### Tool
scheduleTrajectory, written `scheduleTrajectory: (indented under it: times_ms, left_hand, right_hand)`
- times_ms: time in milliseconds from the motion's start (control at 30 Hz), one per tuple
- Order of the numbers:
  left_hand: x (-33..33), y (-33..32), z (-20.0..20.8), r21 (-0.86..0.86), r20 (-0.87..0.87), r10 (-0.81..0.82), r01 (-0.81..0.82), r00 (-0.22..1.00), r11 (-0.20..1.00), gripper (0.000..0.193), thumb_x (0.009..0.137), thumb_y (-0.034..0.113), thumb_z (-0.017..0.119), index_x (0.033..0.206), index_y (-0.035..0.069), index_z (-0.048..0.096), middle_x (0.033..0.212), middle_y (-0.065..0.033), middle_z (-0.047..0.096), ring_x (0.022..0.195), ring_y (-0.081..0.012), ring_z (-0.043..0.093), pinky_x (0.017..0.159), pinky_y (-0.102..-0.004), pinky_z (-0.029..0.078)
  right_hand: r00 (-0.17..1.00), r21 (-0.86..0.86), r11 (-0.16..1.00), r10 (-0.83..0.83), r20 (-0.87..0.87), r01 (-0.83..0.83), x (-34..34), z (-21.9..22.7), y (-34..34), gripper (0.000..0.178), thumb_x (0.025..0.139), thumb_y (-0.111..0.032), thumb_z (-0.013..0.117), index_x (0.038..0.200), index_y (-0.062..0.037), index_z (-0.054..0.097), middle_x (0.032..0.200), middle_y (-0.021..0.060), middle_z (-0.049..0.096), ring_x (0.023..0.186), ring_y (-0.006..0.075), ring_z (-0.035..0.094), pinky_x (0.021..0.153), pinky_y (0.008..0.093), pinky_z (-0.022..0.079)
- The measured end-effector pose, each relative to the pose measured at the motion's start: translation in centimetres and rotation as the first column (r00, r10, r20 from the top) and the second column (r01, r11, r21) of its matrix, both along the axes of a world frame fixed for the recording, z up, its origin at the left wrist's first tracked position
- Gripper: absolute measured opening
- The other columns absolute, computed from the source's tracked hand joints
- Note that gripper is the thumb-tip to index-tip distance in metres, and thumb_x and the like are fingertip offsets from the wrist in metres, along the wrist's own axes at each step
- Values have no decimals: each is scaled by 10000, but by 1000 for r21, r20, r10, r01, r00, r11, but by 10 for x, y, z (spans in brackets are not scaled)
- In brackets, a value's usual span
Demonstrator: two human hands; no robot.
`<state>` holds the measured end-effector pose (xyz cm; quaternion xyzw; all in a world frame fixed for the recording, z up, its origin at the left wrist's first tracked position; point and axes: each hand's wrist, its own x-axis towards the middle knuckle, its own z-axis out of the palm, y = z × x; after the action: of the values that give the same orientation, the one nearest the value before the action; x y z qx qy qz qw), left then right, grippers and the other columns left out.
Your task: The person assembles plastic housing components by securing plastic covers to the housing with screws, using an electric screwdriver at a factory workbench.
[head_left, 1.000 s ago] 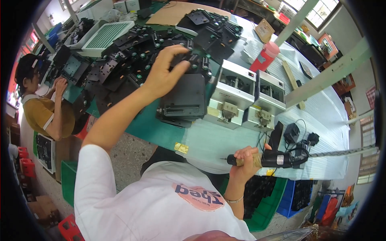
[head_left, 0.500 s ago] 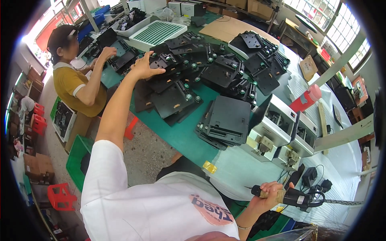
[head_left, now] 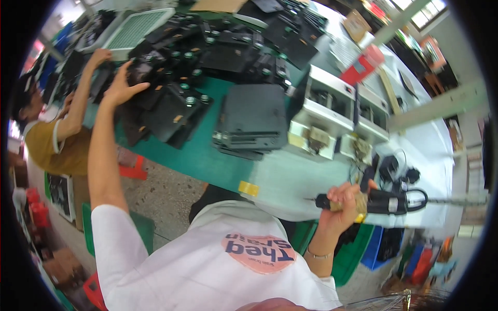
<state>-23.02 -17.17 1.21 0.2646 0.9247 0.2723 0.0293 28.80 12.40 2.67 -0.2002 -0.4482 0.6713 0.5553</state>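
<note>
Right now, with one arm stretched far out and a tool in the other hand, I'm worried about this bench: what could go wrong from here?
1. The left hand grips one black plastic moulded part in a loose overlapping heap; pulling it may drag neighbours off the green bench mat.
2. The right hand holds the black powered screwdriver away from where the person reaches; its tip might knock something.
3. A co-worker's hand works close by, so hands could collide.

A long workbench (head_left: 228,166) is running across the scene, its left stretch covered in green matting and its right stretch in a pale sheet (head_left: 441,150) — a small yellow tag (head_left: 248,188) is sitting at its near edge. A heap of black plastic housings (head_left: 176,98) is lying on the green part at the far left, with one flat black unit (head_left: 254,116) sitting apart near the middle. To the right, two white box-like fixtures (head_left: 337,116) are standing side by side — beyond them a red container (head_left: 361,65), and nearer, a tangle of black cables and plugs (head_left: 394,171).
</note>
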Motion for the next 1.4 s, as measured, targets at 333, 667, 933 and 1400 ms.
scheduleTrajectory:
  times_ms: [333,667,933,1400]
  left_hand:
    - [-3,-4,-14,115,3,0,-1,1000,993,1013,702,389,848,1516,184,281,1363,-243,415,1233,-324,480,1061,-407,377]
    - [20,-14,-9,170,-163,81,-53,983,984,917,763,397,797,1516,233,300,1431,-224,345,1232,-321,475,1037,-412,410]
    - [175,0,45,207,-87,-162,177,983,962,1061,612,395,833,1501,143,313,1429,-131,376,1226,-276,438,1057,-414,370]
    - [354,79,2,161,314,-658,644,685,747,1023,459,359,894,1378,181,479,1332,-128,415,1259,-342,373,1035,-480,228]
  right_hand:
    - [997,124,992,29,-75,-20,-20,10,13,622,860,-38,638,1358,-89,269,668,35,480,587,147,479,534,324,472]
    - [1000,439,898,5,-13,1,-67,17,54,664,877,-4,601,1430,-114,251,697,36,512,624,143,518,576,334,498]
    - [999,461,887,36,-18,-24,-79,7,56,655,875,-5,601,1422,-119,260,671,40,518,602,147,538,564,338,510]
    - [997,468,883,64,-49,-33,-81,7,61,622,864,28,605,1381,-73,275,691,62,547,587,154,545,550,322,516]
